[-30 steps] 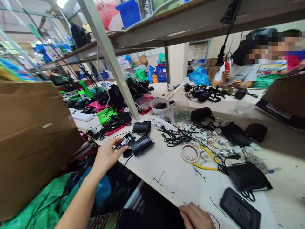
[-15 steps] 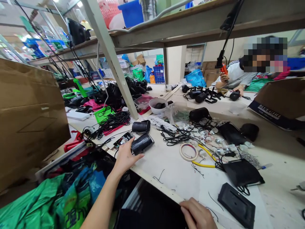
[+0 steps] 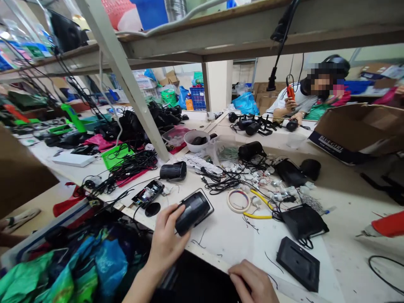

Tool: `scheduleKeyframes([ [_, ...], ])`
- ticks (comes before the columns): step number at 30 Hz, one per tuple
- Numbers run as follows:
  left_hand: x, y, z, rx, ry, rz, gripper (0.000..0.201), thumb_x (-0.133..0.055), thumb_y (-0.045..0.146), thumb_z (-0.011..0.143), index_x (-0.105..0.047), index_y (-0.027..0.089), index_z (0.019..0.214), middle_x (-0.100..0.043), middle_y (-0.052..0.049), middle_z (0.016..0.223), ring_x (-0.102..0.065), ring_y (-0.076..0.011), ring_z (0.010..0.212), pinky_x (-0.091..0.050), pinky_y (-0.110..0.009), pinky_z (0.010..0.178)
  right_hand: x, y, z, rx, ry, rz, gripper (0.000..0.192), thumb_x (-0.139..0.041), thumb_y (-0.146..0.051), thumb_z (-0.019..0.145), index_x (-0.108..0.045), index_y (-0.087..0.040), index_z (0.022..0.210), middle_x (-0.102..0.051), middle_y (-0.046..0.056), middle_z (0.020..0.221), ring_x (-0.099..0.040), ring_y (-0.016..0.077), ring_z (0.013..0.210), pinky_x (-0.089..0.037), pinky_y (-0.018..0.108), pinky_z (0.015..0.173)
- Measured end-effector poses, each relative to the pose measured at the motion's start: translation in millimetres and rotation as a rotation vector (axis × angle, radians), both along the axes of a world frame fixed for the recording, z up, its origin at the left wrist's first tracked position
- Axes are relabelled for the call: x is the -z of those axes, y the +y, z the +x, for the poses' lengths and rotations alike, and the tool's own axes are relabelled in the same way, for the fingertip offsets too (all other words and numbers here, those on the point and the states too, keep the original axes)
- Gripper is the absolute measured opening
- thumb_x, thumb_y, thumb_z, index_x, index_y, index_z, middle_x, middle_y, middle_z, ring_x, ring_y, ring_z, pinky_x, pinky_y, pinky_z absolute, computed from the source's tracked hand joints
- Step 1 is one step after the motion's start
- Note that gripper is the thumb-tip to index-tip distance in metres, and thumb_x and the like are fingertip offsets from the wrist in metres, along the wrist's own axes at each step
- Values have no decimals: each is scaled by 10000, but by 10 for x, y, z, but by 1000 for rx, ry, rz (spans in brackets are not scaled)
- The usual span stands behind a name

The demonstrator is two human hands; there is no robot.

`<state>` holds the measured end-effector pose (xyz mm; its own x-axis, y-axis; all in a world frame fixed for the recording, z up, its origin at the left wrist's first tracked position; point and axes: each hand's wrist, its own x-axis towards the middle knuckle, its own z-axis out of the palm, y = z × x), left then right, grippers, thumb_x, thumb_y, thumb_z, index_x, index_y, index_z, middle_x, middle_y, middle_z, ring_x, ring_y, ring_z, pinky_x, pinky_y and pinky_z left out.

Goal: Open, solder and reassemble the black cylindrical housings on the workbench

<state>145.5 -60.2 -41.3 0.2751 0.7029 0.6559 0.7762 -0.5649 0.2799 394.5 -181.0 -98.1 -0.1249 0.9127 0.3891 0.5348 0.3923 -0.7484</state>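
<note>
My left hand (image 3: 166,237) grips a black cylindrical housing (image 3: 193,211) and holds it just above the white table's near edge (image 3: 217,235). To its left lie a small circuit board (image 3: 147,194) and a black round cap (image 3: 152,209). A second black housing (image 3: 173,171) rests farther back. My right hand (image 3: 252,283) lies curled on the table's front edge, holding nothing that I can see. A flat black plate (image 3: 298,263) lies to its right.
A tape ring (image 3: 238,200), yellow wire, tangled black cables and small white parts crowd the table's middle. A slanted shelf post (image 3: 126,84) rises at left. An open cardboard box (image 3: 356,130) stands at right. A person across the table holds an orange tool (image 3: 290,90).
My left hand left the circuit board, closed on the black housing and pulled it toward me. The right hand stayed on the edge. The view turned to the right.
</note>
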Motion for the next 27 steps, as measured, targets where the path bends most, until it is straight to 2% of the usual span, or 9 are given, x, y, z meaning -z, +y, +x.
scheduleKeyframes([
  [3, 43, -246, 282, 88, -46, -43, 545, -638, 202, 844, -451, 249, 1354, -503, -124, 1244, -549, -278, 1156, -528, -428, 963, -97, 33, 60, 66, 240, -228, 232, -512, -324, 984, -689, -204, 892, -640, 16, 686, -625, 130, 528, -494, 188, 475],
  [6, 69, -354, 503, 162, -109, -140, 576, -664, 221, 821, -447, 269, 1352, -505, -116, 1232, -567, -274, 1141, -544, -423, 952, -205, 65, 121, 203, 466, -384, 304, -540, -446, 968, -679, -176, 989, -629, 22, 694, -606, 131, 519, -508, 195, 458],
  [9, 72, -307, 605, 188, -166, -210, 582, -702, 240, 778, -471, 260, 1312, -519, -102, 1202, -583, -271, 1120, -548, -423, 950, -319, 114, 174, 323, 541, -336, 387, -573, -503, 932, -628, -168, 1119, -655, 68, 861, -636, 151, 630, -572, 237, 550],
  [11, 68, -211, 597, 182, -179, -227, 569, -713, 240, 758, -490, 247, 1281, -527, -94, 1182, -590, -269, 1103, -549, -418, 941, -366, 143, 200, 360, 493, -292, 397, -579, -497, 921, -616, -166, 1136, -658, 89, 935, -643, 154, 662, -583, 249, 581],
  [14, 50, -47, 480, 118, -165, -194, 530, -706, 238, 754, -510, 221, 1246, -532, -91, 1160, -590, -270, 1086, -546, -415, 929, -357, 139, 220, 340, 347, -260, 318, -573, -428, 930, -638, -174, 1109, -670, 78, 912, -649, 150, 660, -579, 241, 606],
  [17, 14, 59, 287, 42, -129, -105, 499, -697, 263, 773, -512, 208, 1234, -524, -99, 1165, -577, -281, 1097, -532, -430, 936, -263, 75, 197, 303, 235, -219, 240, -559, -369, 949, -659, -191, 1073, -674, 57, 862, -663, 153, 680, -573, 224, 621],
  [22, -63, 142, -43, -29, -82, -39, 446, -679, 280, 793, -506, 214, 1198, -526, -102, 1173, -575, -283, 1100, -519, -454, 940, -90, -41, 57, 266, 191, -104, 185, -550, -366, 974, -668, -224, 995, -659, 44, 848, -664, 157, 720, -550, 217, 639],
  [25, -106, 255, -252, -79, -114, -65, 445, -700, 294, 758, -518, 211, 1156, -543, -99, 1160, -578, -287, 1104, -508, -461, 954, -55, -54, -10, 255, 181, -41, 228, -507, -390, 997, -667, -231, 960, -634, 43, 799, -639, 164, 671, -526, 232, 602],
  [27, -124, 354, -382, -103, -166, -162, 478, -728, 311, 717, -527, 212, 1139, -549, -95, 1159, -576, -292, 1108, -506, -460, 955, -52, -40, -31, 268, 156, -18, 250, -498, -407, 999, -667, -232, 939, -625, 41, 769, -630, 165, 637, -515, 234, 574],
])
